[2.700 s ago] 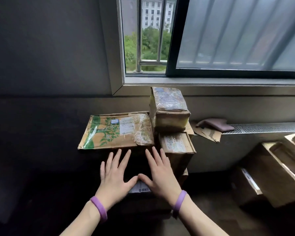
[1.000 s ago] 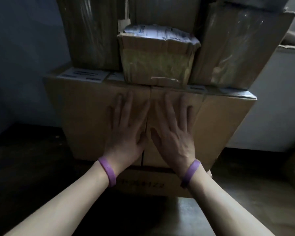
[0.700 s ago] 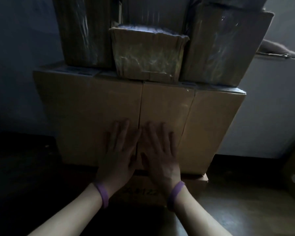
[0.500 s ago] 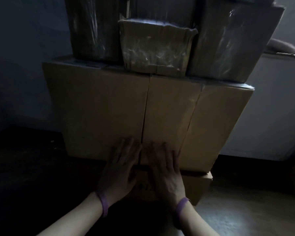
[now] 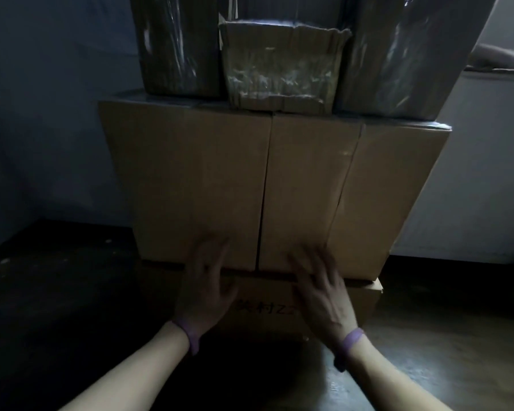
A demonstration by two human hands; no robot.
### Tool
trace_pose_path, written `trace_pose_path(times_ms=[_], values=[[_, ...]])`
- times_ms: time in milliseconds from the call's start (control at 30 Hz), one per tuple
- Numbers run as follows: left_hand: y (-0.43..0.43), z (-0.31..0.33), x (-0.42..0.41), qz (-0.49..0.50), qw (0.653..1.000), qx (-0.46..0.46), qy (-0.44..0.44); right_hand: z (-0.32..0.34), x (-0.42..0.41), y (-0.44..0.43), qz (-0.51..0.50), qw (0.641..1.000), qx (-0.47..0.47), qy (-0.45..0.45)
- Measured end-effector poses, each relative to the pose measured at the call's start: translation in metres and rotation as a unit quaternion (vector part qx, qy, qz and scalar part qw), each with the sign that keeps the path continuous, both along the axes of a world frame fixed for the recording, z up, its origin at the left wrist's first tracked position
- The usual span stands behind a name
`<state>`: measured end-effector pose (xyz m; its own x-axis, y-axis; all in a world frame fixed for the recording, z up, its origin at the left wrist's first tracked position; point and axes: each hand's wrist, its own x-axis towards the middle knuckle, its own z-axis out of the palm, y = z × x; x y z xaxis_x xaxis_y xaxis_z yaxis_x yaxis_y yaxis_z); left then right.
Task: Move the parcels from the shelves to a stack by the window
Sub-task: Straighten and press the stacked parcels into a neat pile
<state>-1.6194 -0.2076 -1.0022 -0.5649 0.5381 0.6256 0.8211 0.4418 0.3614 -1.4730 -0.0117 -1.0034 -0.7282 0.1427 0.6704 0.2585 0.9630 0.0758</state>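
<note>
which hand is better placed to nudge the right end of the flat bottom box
Right, probably. The right hand is spread open over the flat bottom box, right of its printed characters and nearer that end. The left hand rests open left of the print, farther away.

A low box [image 5: 267, 310] with dark handwriting on its front lies on the floor [image 5: 57, 292]. It carries two plain brown boxes, the left tall box [image 5: 190, 179] and the right tall box [image 5: 309, 188], which stand upright and touch each other. On top of these stand three parcels in a row: a dark wrapped parcel [image 5: 175, 46] at the left, a small worn box [image 5: 282, 63] with shiny tape in the middle, and a larger wrapped parcel [image 5: 404, 54] at the right.
</note>
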Motion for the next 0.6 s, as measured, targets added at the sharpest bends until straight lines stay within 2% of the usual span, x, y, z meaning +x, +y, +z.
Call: trace_pose_path(times_ms=[100,167,333,433,600], values=[[-0.014,0.012,-0.022,0.041,0.998,0.04,0.021,0.005,0.016,0.022,-0.043,0.995,-0.043,0.081],[-0.021,0.014,-0.033,0.07,0.995,0.072,0.005,0.001,0.027,0.034,-0.069,0.988,-0.08,0.117],[-0.034,0.008,-0.05,0.125,0.988,0.088,-0.028,-0.008,0.044,0.05,-0.12,0.973,-0.149,0.129],[-0.039,0.007,-0.055,0.139,0.983,0.119,-0.019,-0.007,0.049,0.052,-0.125,0.965,-0.19,0.13],[-0.044,0.006,-0.062,0.163,0.964,0.181,-0.104,-0.006,0.054,0.055,-0.112,0.941,-0.289,0.136]])
